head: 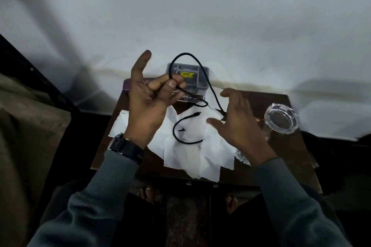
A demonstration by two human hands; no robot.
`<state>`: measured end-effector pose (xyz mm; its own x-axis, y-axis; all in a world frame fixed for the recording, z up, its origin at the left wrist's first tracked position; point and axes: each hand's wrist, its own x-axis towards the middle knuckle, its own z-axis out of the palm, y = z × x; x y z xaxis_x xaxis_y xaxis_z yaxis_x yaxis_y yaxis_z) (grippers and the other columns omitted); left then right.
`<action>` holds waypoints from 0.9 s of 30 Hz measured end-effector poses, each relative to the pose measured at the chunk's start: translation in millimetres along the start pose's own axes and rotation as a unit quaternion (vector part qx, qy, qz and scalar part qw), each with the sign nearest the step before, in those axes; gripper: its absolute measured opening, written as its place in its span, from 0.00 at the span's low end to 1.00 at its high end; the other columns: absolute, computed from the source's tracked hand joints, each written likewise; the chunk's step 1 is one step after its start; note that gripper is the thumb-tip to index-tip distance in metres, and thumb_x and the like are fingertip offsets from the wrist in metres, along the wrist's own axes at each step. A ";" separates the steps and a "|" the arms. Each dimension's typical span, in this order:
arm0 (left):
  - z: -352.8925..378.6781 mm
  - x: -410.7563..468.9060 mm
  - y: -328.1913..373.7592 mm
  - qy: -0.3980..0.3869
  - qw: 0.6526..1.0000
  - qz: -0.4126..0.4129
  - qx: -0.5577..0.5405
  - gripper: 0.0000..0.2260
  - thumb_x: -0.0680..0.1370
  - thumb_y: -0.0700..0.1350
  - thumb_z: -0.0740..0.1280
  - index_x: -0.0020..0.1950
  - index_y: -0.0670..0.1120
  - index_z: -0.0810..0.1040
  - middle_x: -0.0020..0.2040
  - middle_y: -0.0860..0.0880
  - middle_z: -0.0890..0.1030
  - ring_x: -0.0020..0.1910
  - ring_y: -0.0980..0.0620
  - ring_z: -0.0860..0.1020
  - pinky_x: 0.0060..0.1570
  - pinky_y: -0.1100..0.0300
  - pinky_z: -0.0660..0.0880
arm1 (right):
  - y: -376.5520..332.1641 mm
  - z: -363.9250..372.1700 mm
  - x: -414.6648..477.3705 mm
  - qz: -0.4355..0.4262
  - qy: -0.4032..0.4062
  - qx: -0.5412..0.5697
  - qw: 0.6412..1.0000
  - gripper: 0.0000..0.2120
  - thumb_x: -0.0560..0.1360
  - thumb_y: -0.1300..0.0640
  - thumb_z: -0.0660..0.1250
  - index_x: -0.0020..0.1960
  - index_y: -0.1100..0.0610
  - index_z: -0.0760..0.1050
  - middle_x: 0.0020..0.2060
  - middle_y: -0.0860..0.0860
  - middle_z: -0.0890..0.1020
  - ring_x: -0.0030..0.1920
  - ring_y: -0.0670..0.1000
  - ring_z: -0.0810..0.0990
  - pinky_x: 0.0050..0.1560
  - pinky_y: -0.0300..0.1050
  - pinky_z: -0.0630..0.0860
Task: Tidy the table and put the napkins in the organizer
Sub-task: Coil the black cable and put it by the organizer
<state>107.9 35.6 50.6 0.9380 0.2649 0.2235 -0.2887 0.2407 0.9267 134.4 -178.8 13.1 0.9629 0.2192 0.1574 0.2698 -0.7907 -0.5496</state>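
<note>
Several white napkins [192, 146] lie spread and crumpled over the small brown table [285, 146]. A grey organizer [202, 78] with a yellow sticker stands at the table's far edge. My left hand [148, 102] is raised above the napkins and pinches a black cable [208, 84] between thumb and fingers. The cable loops up over the organizer, runs down to the right and curls across the napkins, its plug end lying free. My right hand [239, 124] hovers over the napkins' right side, fingers spread, with the cable passing behind its palm.
A clear glass ashtray [282, 118] sits at the table's right edge. A dark purple flat object [126, 85] and a printed packet [190, 97] lie beside the organizer. A white sheet [180, 16] covers the surface beyond. My feet show below the table.
</note>
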 end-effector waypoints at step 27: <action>-3.5 1.3 15.1 0.052 0.995 -0.004 -0.082 0.26 0.83 0.36 0.66 0.79 0.49 0.64 0.53 0.49 0.86 0.45 0.49 0.83 0.43 0.54 0.82 | -46.4 -45.6 30.4 0.046 0.132 0.674 0.726 0.07 0.82 0.66 0.66 0.57 0.64 0.80 0.52 0.57 0.87 0.59 0.64 0.84 0.64 0.52 0.79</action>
<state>104.1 42.8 63.8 0.9179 0.3558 0.1758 -0.3168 0.3901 0.8646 151.0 -161.5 80.8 0.9907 -0.0566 0.1233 0.1347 0.5206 -0.8431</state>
